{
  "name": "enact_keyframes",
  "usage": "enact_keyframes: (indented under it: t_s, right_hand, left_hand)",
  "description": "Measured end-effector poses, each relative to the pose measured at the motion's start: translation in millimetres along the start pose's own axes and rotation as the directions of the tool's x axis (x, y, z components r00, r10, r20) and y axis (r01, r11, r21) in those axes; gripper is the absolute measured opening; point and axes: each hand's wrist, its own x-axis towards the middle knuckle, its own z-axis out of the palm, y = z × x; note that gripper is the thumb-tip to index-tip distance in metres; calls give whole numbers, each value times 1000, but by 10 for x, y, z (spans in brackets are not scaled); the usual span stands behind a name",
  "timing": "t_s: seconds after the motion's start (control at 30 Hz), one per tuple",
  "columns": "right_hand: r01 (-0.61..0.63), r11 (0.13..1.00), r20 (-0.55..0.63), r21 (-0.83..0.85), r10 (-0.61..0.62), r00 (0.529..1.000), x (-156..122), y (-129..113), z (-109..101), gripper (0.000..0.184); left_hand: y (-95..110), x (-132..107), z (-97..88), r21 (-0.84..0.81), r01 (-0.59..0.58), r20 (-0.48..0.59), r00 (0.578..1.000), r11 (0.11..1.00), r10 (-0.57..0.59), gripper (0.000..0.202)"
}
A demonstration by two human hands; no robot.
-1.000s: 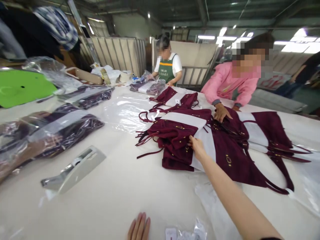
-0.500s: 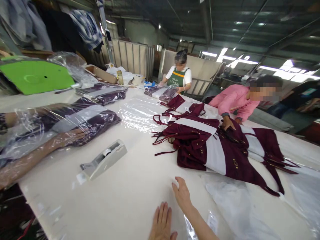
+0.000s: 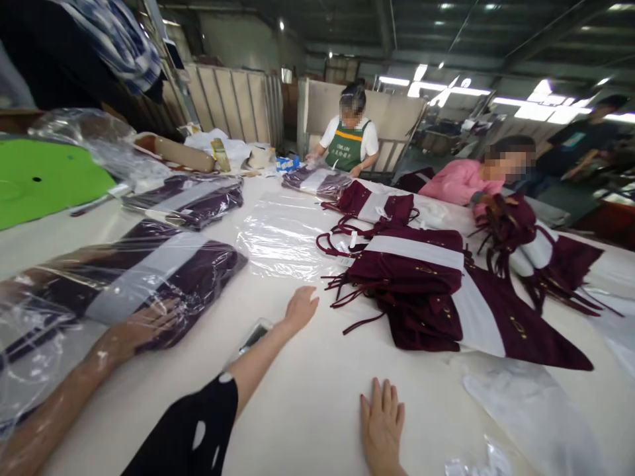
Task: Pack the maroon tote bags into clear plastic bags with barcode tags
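My left hand (image 3: 299, 308) reaches over the white table (image 3: 307, 410), near the front edge of a flat clear plastic bag (image 3: 278, 238). Nothing shows in it, and its fingers extend with a slight bend. Under that forearm, a tape dispenser (image 3: 254, 335) is mostly hidden. My right hand (image 3: 381, 423) lies palm down on the table, fingers spread. Ahead and to the right are maroon garments (image 3: 421, 264) with pale grey bands, cords and straps. A crumpled plastic sheet (image 3: 530, 410) lies right of that hand.
At left, a co-worker's arms (image 3: 114, 337) reach inside clear plastic around a maroon garment (image 3: 208, 271). Another bagged garment (image 3: 186, 198) lies behind it. Across the table, a person in a green apron (image 3: 347, 142) handles a bagged garment; a person in pink (image 3: 459, 182) handles maroon garments.
My left hand has moved forward, its forearm now crossing the tape dispenser. My right hand has come down flat on the table. The person in pink has shifted a maroon garment; the view has turned.
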Motion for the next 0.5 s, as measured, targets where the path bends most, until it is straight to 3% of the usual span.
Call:
enact_keyframes:
  t_s: [0.07,0.13,0.27,0.4,0.5]
  right_hand:
    - [9,1000,-22,6,-9,1000,5,-99,-15,60]
    - [15,1000,-28,17,-14,1000,18,-138,-28,61]
    - [13,1000,0,-16,-13,1000,30,-101,-14,68]
    - [5,997,68,-83,0,998,7,-22,-42,72]
    - [-16,991,144,-136,36,989,19,-42,-144,72]
  left_hand:
    - [-356,549,-217,73,46,3,999,996,-47,42]
    - [-672,980,-315,138,86,15,996,987,-89,48]
    - [-1087,1593,-236,228,128,57,988,965,-145,59]
    - [-1194,1810,20,303,111,118,981,946,-153,66]
    - [-1022,1749,205,446,22,134,987,895,-91,51]
